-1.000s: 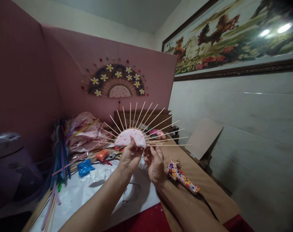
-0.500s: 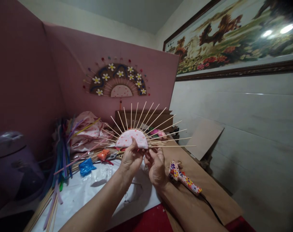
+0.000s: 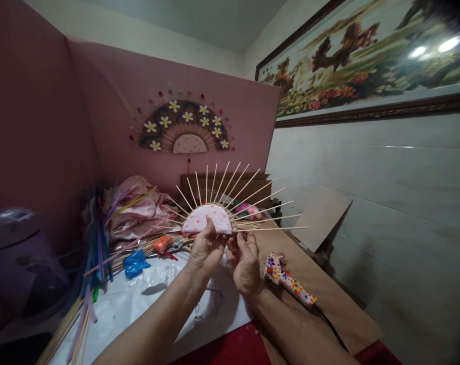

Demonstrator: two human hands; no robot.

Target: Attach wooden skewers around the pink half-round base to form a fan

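A half-round fan base (image 3: 199, 219), covered in white cloth with pink dots, is held up above the table. Thin wooden sticks (image 3: 224, 181) fan out from its curved edge. My left hand (image 3: 209, 248) grips the base along its straight lower edge, thumb on the front face. At the base's lower right corner, my right hand (image 3: 246, 258) is closed, its fingertips by the lowest stick; whether they pinch the stick or the base's edge is partly hidden. A finished fan (image 3: 190, 126) with white flowers hangs on the pink board behind.
A flower-patterned glue gun (image 3: 289, 281) lies on brown cardboard at the right, its cord trailing forward. Scissors (image 3: 180, 245), an orange packet (image 3: 162, 244) and a blue packet (image 3: 136, 263) lie left of my hands. Colored strips (image 3: 99, 238) and dotted cloth (image 3: 135, 208) are heaped farther left.
The fan base has turned very slightly, its left sticks shifting a little right and the lowest right stick tipping up a touch. Both hands keep nearly the same place.
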